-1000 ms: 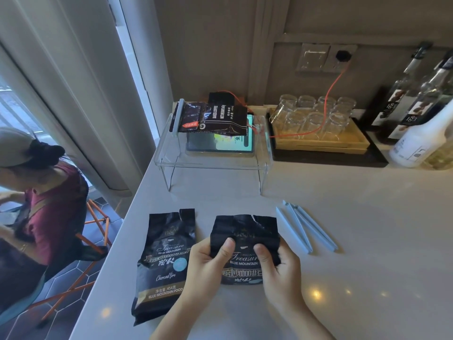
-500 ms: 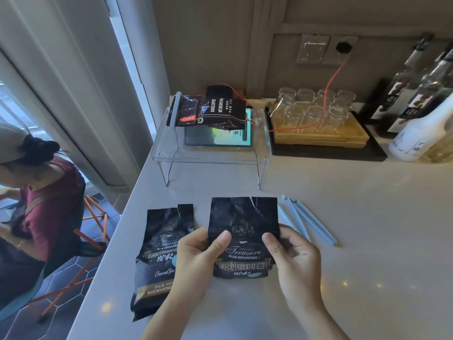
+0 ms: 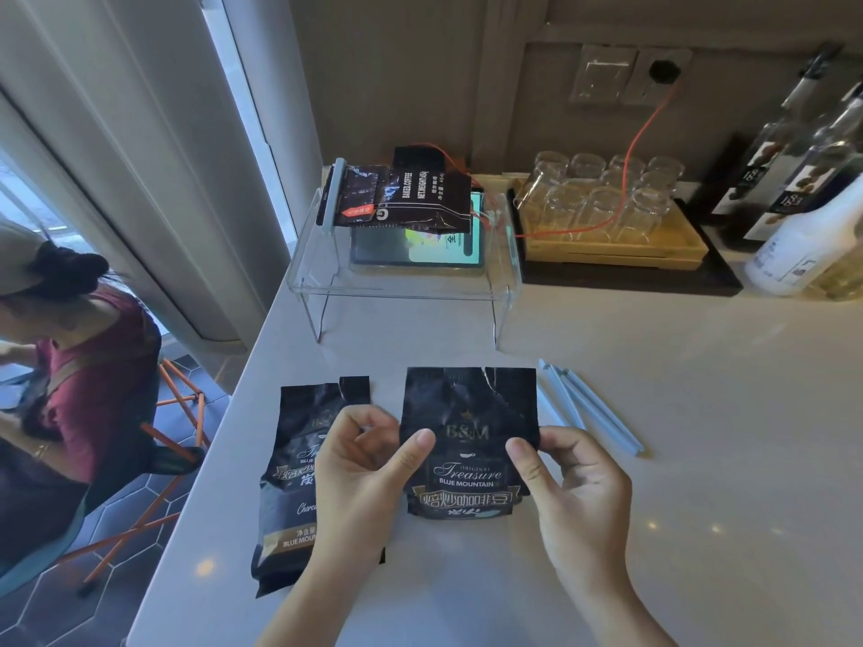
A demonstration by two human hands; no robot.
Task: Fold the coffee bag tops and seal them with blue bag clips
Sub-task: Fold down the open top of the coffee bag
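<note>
Held upright near the counter's front edge: glossy black foil coffee bag with a torn, ragged top (image 3: pixel 469 436), pinched at its left side by the left hand (image 3: pixel 369 478), thumb on the face, fingers curled behind, and at its right side by the right hand (image 3: pixel 574 483) likewise. Likely to fold crooked, given the notched tear along the top; liable to spring open, being stiff crinkled foil. Lying flat just left: second matching black bag (image 3: pixel 299 478), unfolded. Just right, on the smooth pale counter (image 3: pixel 700 413): slim pale-blue plastic bag clips (image 3: pixel 588 413), long and rod-like, easily knocked away by an elbow.
</note>
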